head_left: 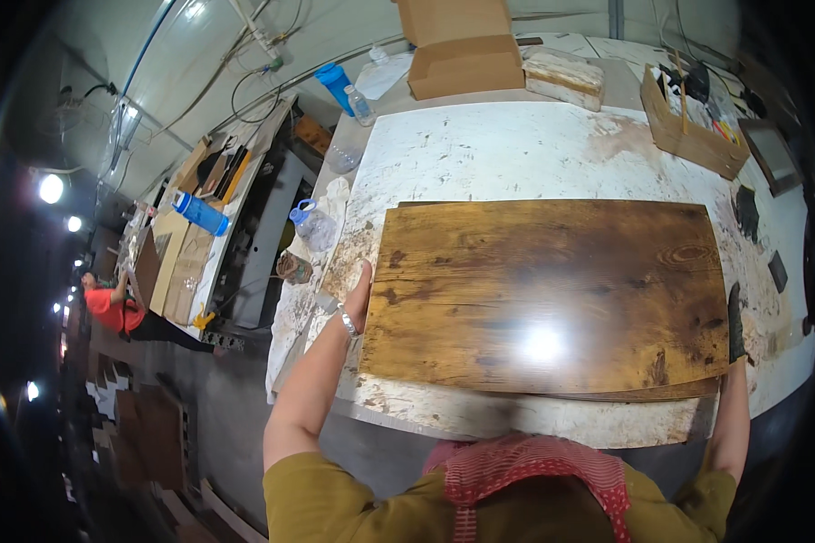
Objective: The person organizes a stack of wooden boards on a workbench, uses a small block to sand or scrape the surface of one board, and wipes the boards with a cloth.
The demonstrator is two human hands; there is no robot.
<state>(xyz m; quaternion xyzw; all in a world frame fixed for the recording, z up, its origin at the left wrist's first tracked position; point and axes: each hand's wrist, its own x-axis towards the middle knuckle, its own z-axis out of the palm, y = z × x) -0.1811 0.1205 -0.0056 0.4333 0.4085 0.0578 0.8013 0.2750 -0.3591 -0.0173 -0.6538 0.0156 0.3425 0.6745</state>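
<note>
A brown wood-grain panel lies across the front of the worktable, with light glaring off its glossy face. Beneath it, the edge of a second panel shows along the near side. My left hand, a metal watch or bracelet at the wrist, grips the upper panel's left edge; the thumb lies along the edge and the other fingers are mostly hidden. At the right edge, my right hand holds the same panel near its front corner. Its fingers are largely out of sight beside a dark shape, perhaps a glove or cloth.
The stained white table carries an open cardboard box, a sponge-like block and a wooden tool box at the back. Bottles and a clear jug line the left. Another person stands by a far-left bench.
</note>
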